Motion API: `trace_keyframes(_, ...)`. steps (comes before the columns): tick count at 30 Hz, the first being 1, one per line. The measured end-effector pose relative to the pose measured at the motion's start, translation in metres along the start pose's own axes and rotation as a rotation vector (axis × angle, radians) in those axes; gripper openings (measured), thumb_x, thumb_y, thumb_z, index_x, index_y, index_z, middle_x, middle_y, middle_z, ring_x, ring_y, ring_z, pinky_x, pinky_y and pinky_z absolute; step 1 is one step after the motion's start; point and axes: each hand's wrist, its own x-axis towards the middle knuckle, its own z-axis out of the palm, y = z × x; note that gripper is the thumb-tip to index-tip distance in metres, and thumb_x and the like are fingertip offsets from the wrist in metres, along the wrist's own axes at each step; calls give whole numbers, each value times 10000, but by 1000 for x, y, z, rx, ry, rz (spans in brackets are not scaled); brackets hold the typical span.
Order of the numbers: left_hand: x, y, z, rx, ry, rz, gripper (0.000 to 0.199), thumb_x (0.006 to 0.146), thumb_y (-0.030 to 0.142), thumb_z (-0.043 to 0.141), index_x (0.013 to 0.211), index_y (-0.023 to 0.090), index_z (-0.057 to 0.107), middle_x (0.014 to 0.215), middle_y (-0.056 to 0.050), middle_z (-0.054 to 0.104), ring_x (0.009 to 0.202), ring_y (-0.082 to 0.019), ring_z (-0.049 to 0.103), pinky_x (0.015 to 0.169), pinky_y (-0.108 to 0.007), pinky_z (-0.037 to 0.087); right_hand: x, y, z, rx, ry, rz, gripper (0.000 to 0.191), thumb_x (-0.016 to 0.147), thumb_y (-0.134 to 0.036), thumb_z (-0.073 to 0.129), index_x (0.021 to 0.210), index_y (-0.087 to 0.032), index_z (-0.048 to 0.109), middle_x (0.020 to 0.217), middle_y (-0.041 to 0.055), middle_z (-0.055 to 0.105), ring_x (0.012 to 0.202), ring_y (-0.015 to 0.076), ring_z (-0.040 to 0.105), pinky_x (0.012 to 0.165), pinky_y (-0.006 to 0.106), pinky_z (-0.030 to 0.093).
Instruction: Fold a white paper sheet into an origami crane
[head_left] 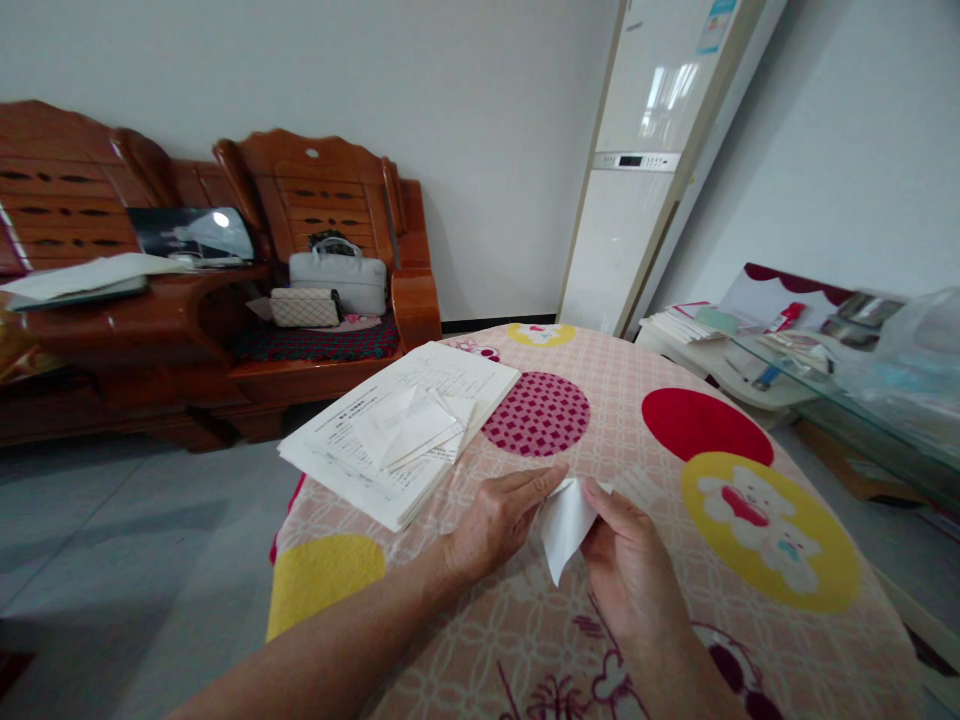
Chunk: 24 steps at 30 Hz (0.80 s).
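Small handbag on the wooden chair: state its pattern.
The small handbag is pale with a diamond-like crisscross of darker lines, as the head view shows.

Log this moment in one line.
Left hand: touching white paper; right hand: pinching it; printed stack: on table, folded papers on top

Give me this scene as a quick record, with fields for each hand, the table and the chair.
Right hand: pinching folded white paper
Left hand: fingertips at the paper's upper left edge
Table: patterned cloth; printed stack with folded pieces on top
Chair: gray bag behind quilted purse
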Motion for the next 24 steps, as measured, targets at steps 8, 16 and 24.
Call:
trace_keyframes(8, 10, 6, -1, -566, -92, -528, 286, 917, 282, 517, 1028, 118, 722, 796, -50, 713, 709, -168, 655, 645, -229, 512, -10, -17, -3, -421, -84, 21, 468, 818, -570, 589, 744, -120, 694, 584, 70, 657, 388, 117, 505, 315, 206, 287)
trace_keyframes(16, 8, -8, 9, -944, -57, -947, 274, 734, 338, 710, 855, 93, 691, 710, -43, 666, 631, -147, 625, 599, -231, 509, 14, -45, -42, -968, 175, -497, 414, 676, -377, 775, 1024, -164, 707, 824, 53, 728, 718, 185, 669, 644, 280, 543)
trace_keyframes(24, -2, -12, 24, -824, -181, -981, 219, 739, 268, 648, 885, 109, 681, 750, -35, 690, 647, -150, 644, 604, -251, 540, 41, -16, -66, -806, -91, -33, 293, 647, -206, 724, 927, -118, 726, 534, 10, 668, 365, 124, 529, 319, 191, 357)
